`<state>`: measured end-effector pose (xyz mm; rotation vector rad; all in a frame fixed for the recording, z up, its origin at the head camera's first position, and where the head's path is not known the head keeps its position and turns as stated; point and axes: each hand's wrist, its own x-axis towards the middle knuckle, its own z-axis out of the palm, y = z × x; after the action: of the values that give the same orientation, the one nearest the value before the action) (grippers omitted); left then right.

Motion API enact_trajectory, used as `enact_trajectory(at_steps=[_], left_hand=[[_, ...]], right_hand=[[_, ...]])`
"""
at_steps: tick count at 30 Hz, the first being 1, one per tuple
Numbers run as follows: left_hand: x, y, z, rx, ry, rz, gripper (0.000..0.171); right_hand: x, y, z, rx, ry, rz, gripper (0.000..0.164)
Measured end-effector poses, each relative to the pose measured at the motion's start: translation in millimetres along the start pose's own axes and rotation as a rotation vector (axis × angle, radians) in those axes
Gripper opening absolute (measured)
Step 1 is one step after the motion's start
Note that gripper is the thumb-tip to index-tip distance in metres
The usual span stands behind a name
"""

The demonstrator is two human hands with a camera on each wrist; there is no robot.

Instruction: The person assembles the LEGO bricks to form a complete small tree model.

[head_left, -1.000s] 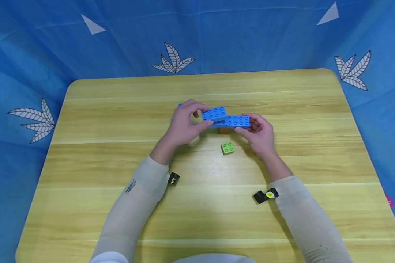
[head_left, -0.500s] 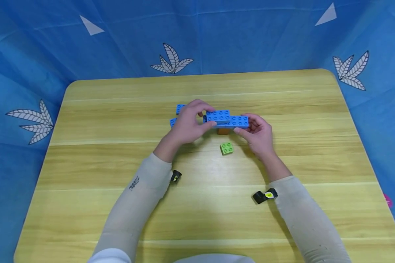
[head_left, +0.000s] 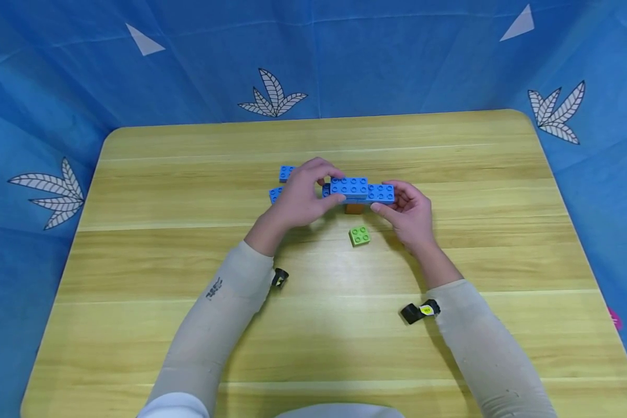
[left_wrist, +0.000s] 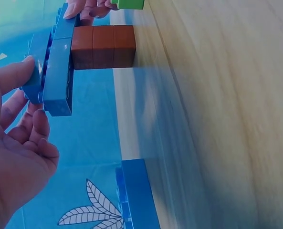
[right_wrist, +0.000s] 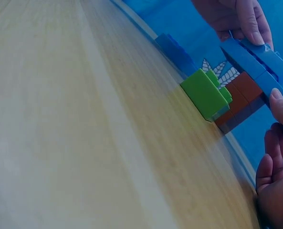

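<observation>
Three brown bricks (left_wrist: 103,46), stacked upright on the table, carry two blue bricks (head_left: 381,193) laid end to end. Above their joint lies another blue brick (head_left: 349,186), pinched between the thumb and fingers of my left hand (head_left: 304,197). Studs show in a narrow gap under that upper brick in the left wrist view. My right hand (head_left: 414,213) grips the right end of the lower blue row, thumb at the near side and fingers behind. A light green brick (head_left: 359,235) stands on the table in front of the brown stack.
Two more blue bricks, a far one (head_left: 286,173) and a nearer one (head_left: 274,194), lie left of the stack, partly behind my left hand. The wooden table (head_left: 313,342) ends at a blue patterned cloth (head_left: 397,64) at the back and sides.
My left hand has moved right and slightly down with the upper blue brick, which has turned parallel to the lower row and lies over its joint. My right hand has stayed in place.
</observation>
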<state>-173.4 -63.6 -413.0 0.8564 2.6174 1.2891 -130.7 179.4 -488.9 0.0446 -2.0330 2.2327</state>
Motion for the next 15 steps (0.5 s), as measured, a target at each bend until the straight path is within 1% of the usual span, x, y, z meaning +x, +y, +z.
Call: enact_trajectory(at_steps=[3,5,6,8,11,13,15], left_hand=[[0.0,-0.2,-0.5,0.002,-0.007,-0.001,0.033],[0.0,-0.2,-1.0,0.005,-0.010,0.002,0.033],[0.0,-0.1,-1.2,0.007,-0.011,0.006,0.033],[0.1,-0.1,-1.9,0.014,-0.015,0.012,0.034],[0.4,0.1,-3.0,0.021,-0.018,0.022,0.034],[0.4,0.3,-3.7,0.024,-0.018,0.026,0.034],[0.5,0.6,-4.2,0.026,-0.018,0.027,0.033]], right_hand=[[-0.2,-2.4,0.5,-0.015,-0.006,0.007,0.045],[0.5,-4.8,0.1,-0.074,-0.014,-0.013,0.048],[1.0,-6.7,0.0,-0.123,-0.015,-0.035,0.050],[3.3,-12.4,0.3,-0.250,-0.021,-0.117,0.052],[7.9,-26.9,3.6,-0.434,-0.044,-0.283,0.052],[11.6,-37.1,7.8,-0.509,-0.082,-0.367,0.050],[15.2,-45.3,12.1,-0.541,-0.144,-0.407,0.048]])
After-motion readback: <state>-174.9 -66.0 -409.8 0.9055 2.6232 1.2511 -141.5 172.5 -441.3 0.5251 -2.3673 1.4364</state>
